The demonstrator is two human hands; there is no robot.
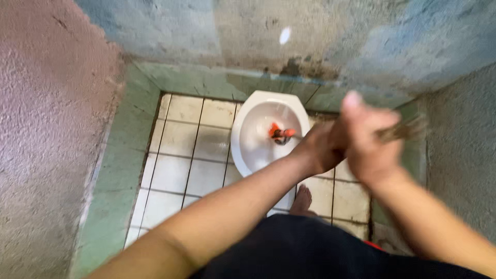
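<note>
Item: white toilet bowl (266,129) on tiled floor (178,155); orange brush head (280,133) inside. Left hand (318,150) and right hand (369,142) clasp blurred handle (405,129) together. Scrubbing apparently under way.

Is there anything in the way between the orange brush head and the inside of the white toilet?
Nothing visible. The orange brush head already sits inside the toilet bowl. Both hands, left hand and right hand, grip the blurred handle above it.

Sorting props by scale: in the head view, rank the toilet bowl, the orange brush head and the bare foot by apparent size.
1. toilet bowl
2. bare foot, partly hidden, so its true extent is unsure
3. orange brush head
</note>
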